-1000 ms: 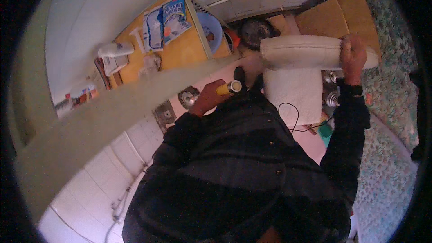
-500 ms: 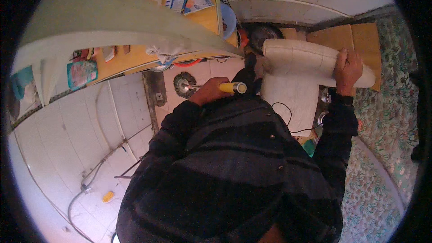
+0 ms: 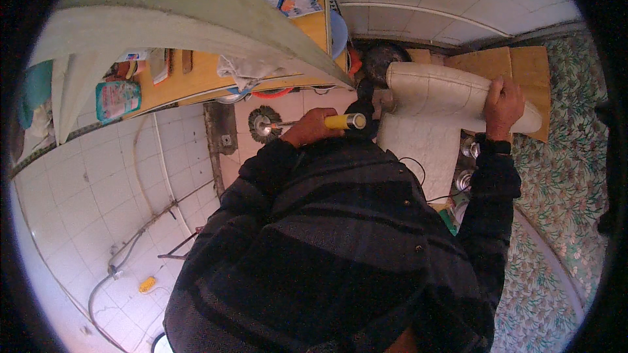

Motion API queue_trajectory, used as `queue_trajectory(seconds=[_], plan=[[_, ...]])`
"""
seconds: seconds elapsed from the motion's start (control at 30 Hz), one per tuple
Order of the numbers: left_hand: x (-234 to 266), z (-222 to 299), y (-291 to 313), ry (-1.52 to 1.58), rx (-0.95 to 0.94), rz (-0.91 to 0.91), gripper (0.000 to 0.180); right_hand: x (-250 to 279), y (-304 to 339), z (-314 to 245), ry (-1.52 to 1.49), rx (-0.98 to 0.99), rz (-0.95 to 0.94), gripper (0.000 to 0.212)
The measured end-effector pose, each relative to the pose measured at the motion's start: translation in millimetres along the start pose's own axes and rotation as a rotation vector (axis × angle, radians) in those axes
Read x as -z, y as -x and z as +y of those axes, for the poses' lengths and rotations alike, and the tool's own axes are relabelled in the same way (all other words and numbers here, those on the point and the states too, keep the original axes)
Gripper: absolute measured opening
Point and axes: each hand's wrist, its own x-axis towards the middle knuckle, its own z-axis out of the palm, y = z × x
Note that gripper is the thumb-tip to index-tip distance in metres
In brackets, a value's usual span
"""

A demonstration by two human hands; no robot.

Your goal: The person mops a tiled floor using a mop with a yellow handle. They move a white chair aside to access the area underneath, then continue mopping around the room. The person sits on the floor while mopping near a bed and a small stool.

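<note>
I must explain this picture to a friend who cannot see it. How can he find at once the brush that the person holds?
Start at the white toilet with its raised lid, near the tiled wall. Just left of it, the left hand has its grip on a brush lying level. It is the only thing with a yellow handle, a thin metal shaft and a round dark bristle head.

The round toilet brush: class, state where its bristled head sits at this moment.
In the head view, the toilet brush sits left of centre, its head over the white tiles just below the yellow shelf, its yellow handle gripped by the left hand.
</note>
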Motion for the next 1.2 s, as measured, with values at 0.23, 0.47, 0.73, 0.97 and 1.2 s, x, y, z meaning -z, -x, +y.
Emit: queue_trajectory(seconds=[0.23,0.47,0.73,0.97,1.2], plan=[[-5,-7,-1,0.068,0.05,-0.004,0.038,1,-6,-2,-0.039,0.004,-0.006,0.027],[-10,-17,2,0.016,0.031,0.018,0.039,4,-4,1,-0.062,-0.043,-0.081,0.023],[-13,-24,0,-0.007,0.035,-0.008,0.041,6,-5,-3,-0.024,-0.1,-0.121,0.029],[-16,-26,9,0.004,0.01,-0.016,0.033,3,-3,2,-0.059,-0.115,-0.125,0.036],[-6,-20,12,-0.047,0.04,0.058,0.033,2,1,11,-0.002,-0.048,-0.102,0.034]])
